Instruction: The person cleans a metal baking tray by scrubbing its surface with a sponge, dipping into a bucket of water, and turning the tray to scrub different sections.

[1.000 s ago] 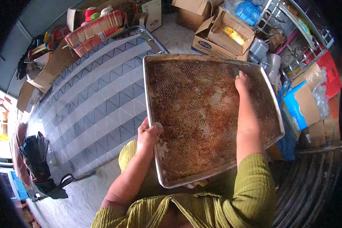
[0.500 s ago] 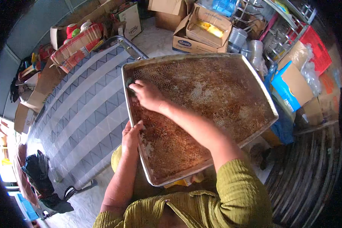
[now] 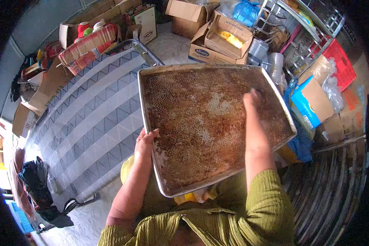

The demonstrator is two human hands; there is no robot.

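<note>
A large metal tray [image 3: 205,127] with a perforated, brown-stained surface and a pale rim is held tilted over my lap. My left hand [image 3: 145,141] grips its left rim, the thumb lying over the inner edge. On the upper right part of the tray is my right hand [image 3: 252,97], blurred by motion, with its fingers curled against the surface. Whatever it holds is hidden or too small to make out in this view.
A striped folding bed [image 3: 90,119] stands at the left, with dark clothing [image 3: 37,184] at its near end. Cardboard boxes [image 3: 217,49], a metal rack [image 3: 291,37] and a red crate [image 3: 339,63] are beyond the tray. Dark ridged material [image 3: 328,192] lies at the right.
My right hand went from the tray's upper right to its upper left half a second ago, and is now back at the upper right. My left hand stays on the left rim.
</note>
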